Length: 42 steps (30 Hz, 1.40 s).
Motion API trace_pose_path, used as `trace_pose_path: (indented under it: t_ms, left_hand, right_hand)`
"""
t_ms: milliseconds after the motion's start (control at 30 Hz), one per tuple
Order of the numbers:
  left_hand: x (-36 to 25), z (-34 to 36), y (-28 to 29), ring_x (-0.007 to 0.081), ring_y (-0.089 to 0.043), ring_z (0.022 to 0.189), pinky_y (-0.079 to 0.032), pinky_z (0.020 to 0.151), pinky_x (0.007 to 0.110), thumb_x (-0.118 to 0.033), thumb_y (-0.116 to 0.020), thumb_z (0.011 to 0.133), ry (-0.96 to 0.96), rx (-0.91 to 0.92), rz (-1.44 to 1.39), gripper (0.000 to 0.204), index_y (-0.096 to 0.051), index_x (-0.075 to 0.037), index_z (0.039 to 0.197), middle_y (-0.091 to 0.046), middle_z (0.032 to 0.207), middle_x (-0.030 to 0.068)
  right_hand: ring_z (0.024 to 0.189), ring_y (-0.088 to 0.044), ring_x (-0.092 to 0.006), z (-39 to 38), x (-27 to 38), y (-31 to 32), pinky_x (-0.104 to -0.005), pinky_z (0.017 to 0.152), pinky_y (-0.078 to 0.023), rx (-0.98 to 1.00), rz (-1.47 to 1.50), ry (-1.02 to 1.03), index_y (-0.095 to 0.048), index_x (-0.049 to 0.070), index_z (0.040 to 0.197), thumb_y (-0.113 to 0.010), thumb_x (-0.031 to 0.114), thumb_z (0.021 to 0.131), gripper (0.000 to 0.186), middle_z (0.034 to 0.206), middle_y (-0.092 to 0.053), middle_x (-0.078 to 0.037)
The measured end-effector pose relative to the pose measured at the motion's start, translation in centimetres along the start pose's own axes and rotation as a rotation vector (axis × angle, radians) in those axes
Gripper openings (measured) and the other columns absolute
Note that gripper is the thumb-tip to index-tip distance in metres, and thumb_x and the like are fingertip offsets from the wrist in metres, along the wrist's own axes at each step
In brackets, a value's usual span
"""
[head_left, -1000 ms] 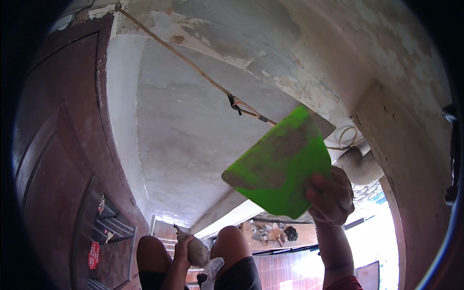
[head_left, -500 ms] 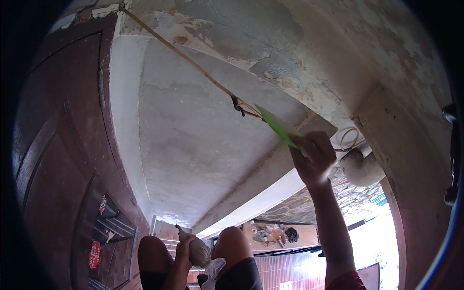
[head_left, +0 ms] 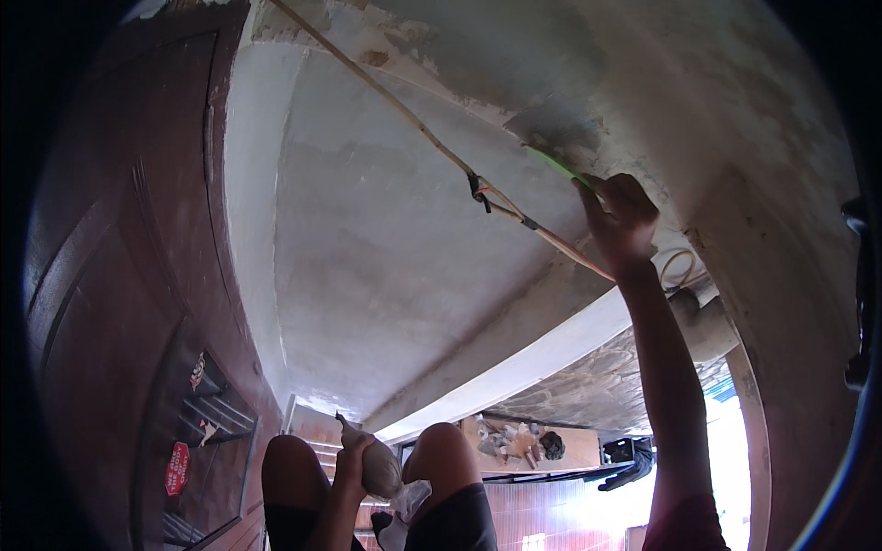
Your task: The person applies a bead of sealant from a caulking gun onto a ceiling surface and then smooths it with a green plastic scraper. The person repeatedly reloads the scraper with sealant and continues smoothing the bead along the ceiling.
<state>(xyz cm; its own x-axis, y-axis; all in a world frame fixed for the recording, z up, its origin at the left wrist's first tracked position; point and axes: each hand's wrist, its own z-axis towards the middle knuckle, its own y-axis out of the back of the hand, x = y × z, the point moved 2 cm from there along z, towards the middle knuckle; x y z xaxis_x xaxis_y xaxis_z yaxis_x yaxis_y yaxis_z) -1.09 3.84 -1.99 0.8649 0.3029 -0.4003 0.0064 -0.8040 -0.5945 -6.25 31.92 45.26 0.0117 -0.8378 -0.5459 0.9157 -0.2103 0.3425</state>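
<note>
My right hand (head_left: 620,220) is raised, gripping a thin green scraper (head_left: 556,163), seen nearly edge-on against the patchy, peeling plaster (head_left: 556,101) overhead; whether it touches the plaster I cannot tell. My left hand (head_left: 354,459) is low by my knees, closed round a plastic bag of grey material (head_left: 380,470) with a twisted tip and a loose clear end. A bamboo pole (head_left: 386,96) with cords and a black tie runs diagonally under the plaster, close to my right hand.
A brown door (head_left: 129,275) with a window and a red sticker (head_left: 178,468) is on the left. A pale beam (head_left: 496,365) runs toward the bright opening. A board (head_left: 582,448) with assorted pieces lies beyond my knees. A coiled cable (head_left: 678,264) hangs at the right.
My right hand has moved upward toward the peeling plaster, turning the scraper from broad side to edge-on. My left hand still holds the bag. The view has shifted slightly.
</note>
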Motion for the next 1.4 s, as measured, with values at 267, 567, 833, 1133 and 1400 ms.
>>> trace_pose_path:
  t_ms: [267,567,833,1133,1400]
  left_hand:
    - [0.2,0.3,0.1,0.0238,-0.063,0.081,-0.055,0.072,0.039,-0.025,-0.068,0.081,-0.025,-0.007,0.011,0.04,-0.052,-0.005,0.111,-0.059,0.09,0.0101]
    - [0.4,0.4,0.0,0.0241,-0.063,0.081,-0.055,0.073,0.039,-0.025,-0.068,0.08,0.026,-0.011,0.026,0.039,-0.053,-0.005,0.109,-0.059,0.091,0.01]
    - [0.5,-0.1,-0.3,0.0249,-0.064,0.082,-0.053,0.075,0.039,-0.029,-0.073,0.074,-0.006,-0.047,0.042,0.045,-0.059,-0.001,0.107,-0.062,0.092,0.011]
    - [0.1,-0.6,-0.8,0.0243,-0.062,0.086,-0.054,0.077,0.04,-0.027,-0.069,0.08,0.024,0.015,0.023,0.037,-0.053,-0.008,0.108,-0.058,0.092,0.0085]
    - [0.3,-0.4,-0.6,0.0251,-0.064,0.082,-0.054,0.073,0.041,-0.029,-0.073,0.075,-0.014,-0.012,0.005,0.043,-0.058,-0.002,0.105,-0.06,0.09,0.0107]
  right_hand:
    - [0.06,-0.057,-0.0173,-1.7,0.5,3.8,-0.0307,0.05,-0.046,-0.055,-0.057,0.026,-0.073,0.006,0.087,-0.076,-0.007,0.065,0.026,0.068,-0.06,-0.005]
    - [0.087,-0.07,-0.0226,-7.1,5.4,7.1,-0.0332,0.079,-0.057,-0.038,0.069,-0.386,-0.073,0.003,0.096,-0.076,-0.007,0.069,0.029,0.097,-0.072,-0.011]
    - [0.095,-0.067,-0.0202,-8.2,7.1,5.6,-0.0324,0.086,-0.055,-0.263,0.411,-0.992,-0.068,-0.001,0.11,-0.071,0.004,0.083,0.027,0.101,-0.07,-0.014]
    - [0.099,-0.063,-0.0194,-7.7,7.7,1.3,-0.0294,0.089,-0.051,-0.636,0.893,-1.516,-0.063,-0.011,0.109,-0.066,0.003,0.087,0.026,0.1,-0.066,-0.013]
    - [0.084,-0.061,-0.0173,-5.7,8.2,-2.3,-0.0322,0.08,-0.053,-0.671,1.085,-1.661,-0.062,-0.004,0.101,-0.062,0.0,0.085,0.016,0.098,-0.062,-0.008]
